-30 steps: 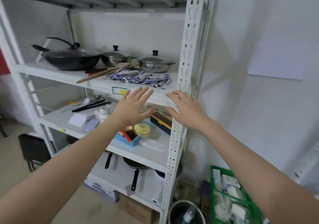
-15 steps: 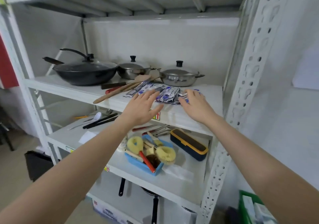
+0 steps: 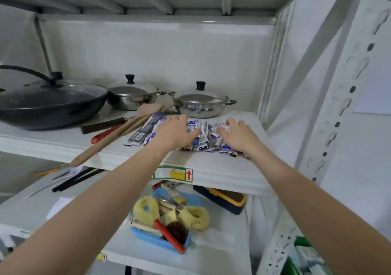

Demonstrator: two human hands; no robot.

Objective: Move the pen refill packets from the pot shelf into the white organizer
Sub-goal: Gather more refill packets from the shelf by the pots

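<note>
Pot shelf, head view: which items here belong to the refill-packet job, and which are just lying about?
Part of the job:
- pen refill packets, spread at the shelf front
- left hand, lying on the packets
- right hand, lying on the packets
The white organizer is not in view.

Lying about:
- black wok
- two lidded steel pots
- wooden spatulas
- blue brush tray on the shelf below

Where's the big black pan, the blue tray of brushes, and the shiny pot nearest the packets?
Big black lidded wok pan [image 3: 48,107]: head view, front wall.
Blue plastic brush tray [image 3: 150,239]: head view, front rim.
Shiny steel lidded pot [image 3: 200,109]: head view, side wall.
</note>
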